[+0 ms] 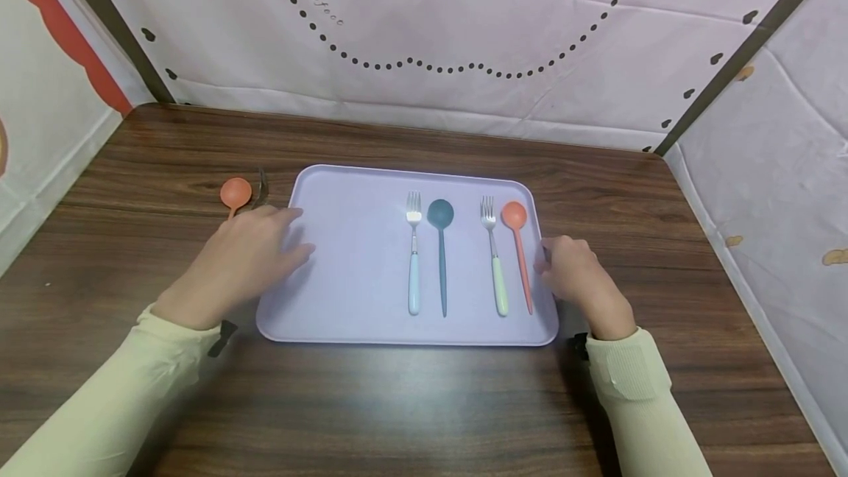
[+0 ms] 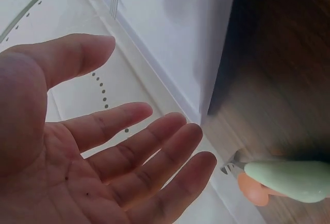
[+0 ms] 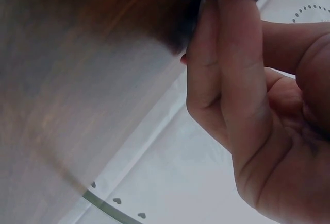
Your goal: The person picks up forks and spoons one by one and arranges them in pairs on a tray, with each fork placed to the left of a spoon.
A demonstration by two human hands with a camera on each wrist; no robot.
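A lilac tray [image 1: 351, 263] lies on the table. On its right half are a fork with a light blue handle [image 1: 414, 278], a dark teal spoon [image 1: 441, 216], a fork with a pale green handle [image 1: 498, 285] and an orange spoon [image 1: 514, 216]. My right hand [image 1: 578, 274] pinches the tray's right rim between fingers and thumb; the fingertips are partly hidden. Over the tray's left edge hovers my left hand [image 1: 241, 260], fingers spread and holding nothing. Beyond it lie another orange spoon [image 1: 235, 191] and a green-handled fork [image 2: 294, 181], mostly hidden in the head view.
The dark wooden table [image 1: 411, 403] extends around the tray. Printed cloth [image 1: 464, 35] hangs behind the table's far edge, with more pale cloth [image 1: 788, 160] along the right side.
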